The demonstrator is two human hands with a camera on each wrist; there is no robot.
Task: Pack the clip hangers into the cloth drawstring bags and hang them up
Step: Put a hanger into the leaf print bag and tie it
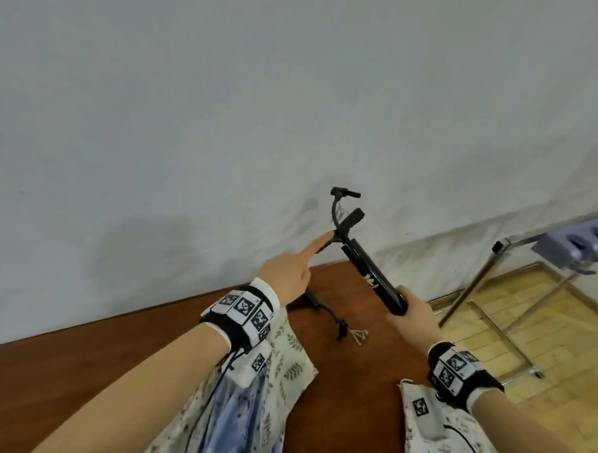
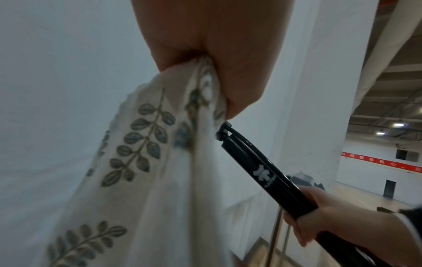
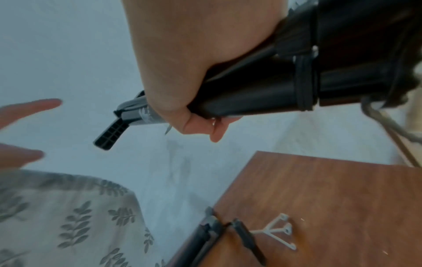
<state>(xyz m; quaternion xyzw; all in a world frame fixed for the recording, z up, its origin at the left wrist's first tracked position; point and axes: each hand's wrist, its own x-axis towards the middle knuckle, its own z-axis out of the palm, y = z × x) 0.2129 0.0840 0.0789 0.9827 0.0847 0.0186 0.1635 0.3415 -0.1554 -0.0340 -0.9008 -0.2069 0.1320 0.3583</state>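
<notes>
My right hand [image 1: 413, 313] grips the lower end of a folded black clip hanger [image 1: 371, 274] and holds it tilted up towards the wall. Its hook and one clip stick out at the top. My left hand [image 1: 288, 274] points its index finger at the hanger's upper part and touches it. In the left wrist view the other fingers of that hand [image 2: 205, 45] clutch the bunched top of a cream leaf-print cloth bag [image 2: 141, 162], which hangs down from the hand. The right wrist view shows the hanger [image 3: 251, 86] in my fist [image 3: 182, 63].
A second black hanger [image 1: 324, 313] and a small white plastic piece [image 1: 359, 335] lie on the brown table [image 1: 345, 399] by the wall. Another printed bag [image 1: 435, 437] lies at the front right. A metal rack [image 1: 493, 303] stands on the floor to the right.
</notes>
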